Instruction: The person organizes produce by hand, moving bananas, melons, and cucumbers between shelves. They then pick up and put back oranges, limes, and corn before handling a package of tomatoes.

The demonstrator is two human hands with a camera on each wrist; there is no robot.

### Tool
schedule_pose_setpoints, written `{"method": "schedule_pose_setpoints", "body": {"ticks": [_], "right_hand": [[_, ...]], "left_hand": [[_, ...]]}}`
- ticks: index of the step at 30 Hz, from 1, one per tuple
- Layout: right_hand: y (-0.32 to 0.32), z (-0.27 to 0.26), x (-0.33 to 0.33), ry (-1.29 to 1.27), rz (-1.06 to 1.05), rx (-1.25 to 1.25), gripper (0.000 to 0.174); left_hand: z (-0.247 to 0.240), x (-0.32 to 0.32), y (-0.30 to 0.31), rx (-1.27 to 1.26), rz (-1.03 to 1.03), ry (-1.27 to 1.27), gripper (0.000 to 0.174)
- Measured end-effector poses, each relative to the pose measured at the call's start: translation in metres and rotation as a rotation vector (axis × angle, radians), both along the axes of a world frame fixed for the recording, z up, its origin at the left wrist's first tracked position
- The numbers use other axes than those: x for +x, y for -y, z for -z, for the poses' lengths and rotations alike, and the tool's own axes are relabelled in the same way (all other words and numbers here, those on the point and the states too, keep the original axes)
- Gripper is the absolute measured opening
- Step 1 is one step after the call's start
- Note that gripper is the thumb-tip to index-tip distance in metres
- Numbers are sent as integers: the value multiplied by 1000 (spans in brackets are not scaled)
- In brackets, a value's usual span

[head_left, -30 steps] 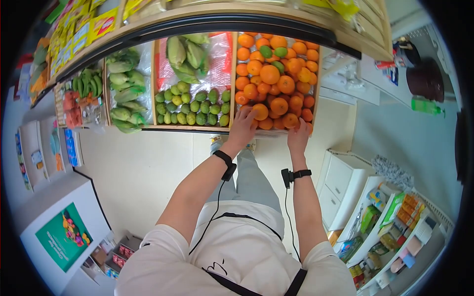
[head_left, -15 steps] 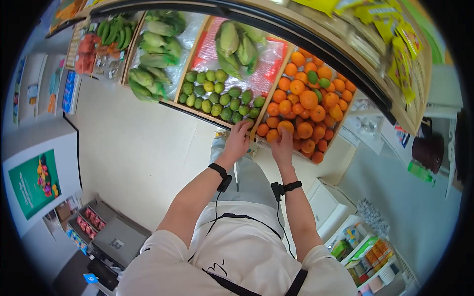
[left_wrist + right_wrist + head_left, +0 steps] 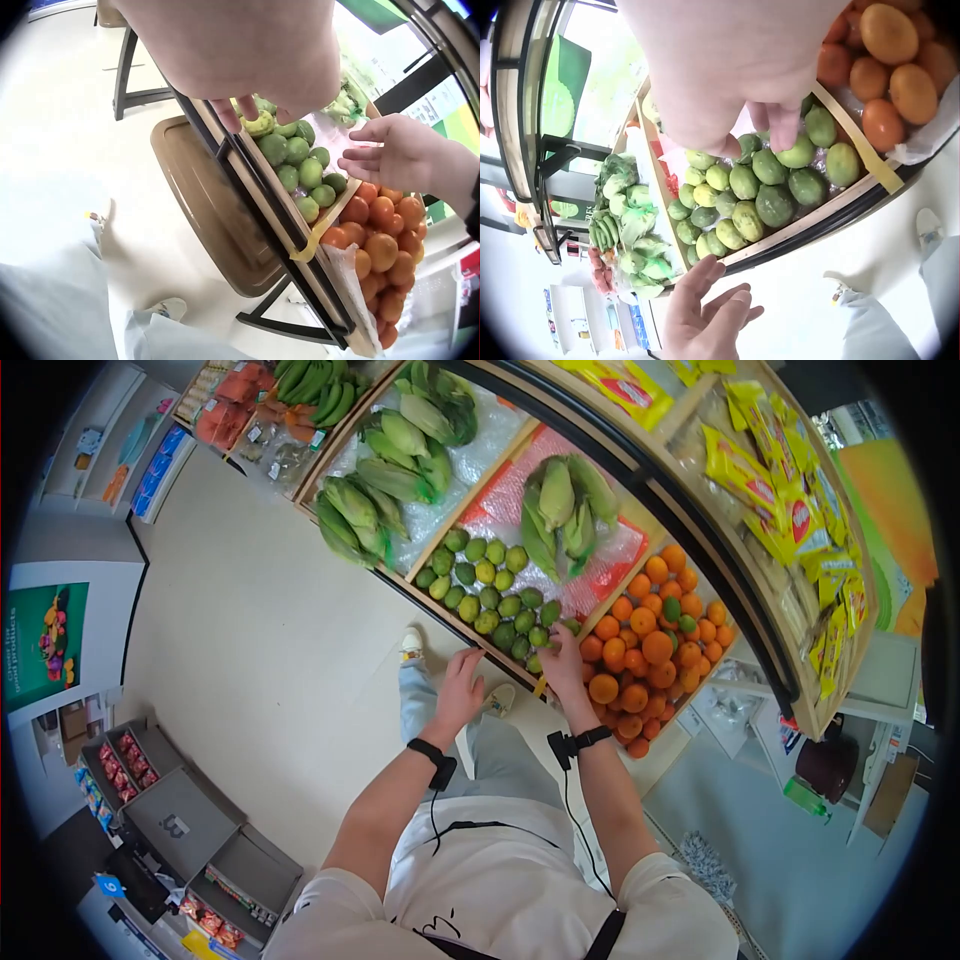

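Green and yellowish limes [image 3: 487, 622] lie in rows in a wooden compartment of the produce stand. My right hand [image 3: 563, 660] is over the right end of these rows, beside the wooden divider [image 3: 341, 202]. Its fingers hang down close above a lime [image 3: 798, 152], and nothing shows between them in the left wrist view. In front of the stand's near edge is my left hand [image 3: 460, 690], fingers loosely bent and holding nothing. Oranges [image 3: 640, 650] are heaped in the compartment to the right.
Corn in husks [image 3: 565, 510] lies on bubble wrap behind the limes, with more corn [image 3: 400, 445] to the left. A black rail [image 3: 640, 485] runs above the bins. Yellow packets [image 3: 770, 480] fill the upper shelf. A brown tray [image 3: 176, 161] shows below the front edge.
The view has turned and shifted left along the stand. My right hand has moved from the oranges to the limes. My left hand has drawn back from the bin edge.
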State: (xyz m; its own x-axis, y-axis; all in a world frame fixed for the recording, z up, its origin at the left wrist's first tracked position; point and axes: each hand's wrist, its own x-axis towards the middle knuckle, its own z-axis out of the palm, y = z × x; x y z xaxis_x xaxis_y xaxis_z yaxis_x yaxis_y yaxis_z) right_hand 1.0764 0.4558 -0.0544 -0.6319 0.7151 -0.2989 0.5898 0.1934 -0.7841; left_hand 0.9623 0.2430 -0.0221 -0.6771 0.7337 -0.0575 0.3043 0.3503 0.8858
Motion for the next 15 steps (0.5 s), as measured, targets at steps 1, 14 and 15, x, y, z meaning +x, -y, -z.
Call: {"method": "schedule_pose_setpoints", "body": {"ticks": [1,14,15], "right_hand": [[1,5,-5,-1,-4,10,58],[-41,-7,-104,-68,648,12,50],[-46,-6,-117,-61,646,16,50]], "left_hand": [[1,-7,4,9,-6,13,53],[5,-164,27,69,186,65,48],[5,-181,28,57,180,71,47]]}}
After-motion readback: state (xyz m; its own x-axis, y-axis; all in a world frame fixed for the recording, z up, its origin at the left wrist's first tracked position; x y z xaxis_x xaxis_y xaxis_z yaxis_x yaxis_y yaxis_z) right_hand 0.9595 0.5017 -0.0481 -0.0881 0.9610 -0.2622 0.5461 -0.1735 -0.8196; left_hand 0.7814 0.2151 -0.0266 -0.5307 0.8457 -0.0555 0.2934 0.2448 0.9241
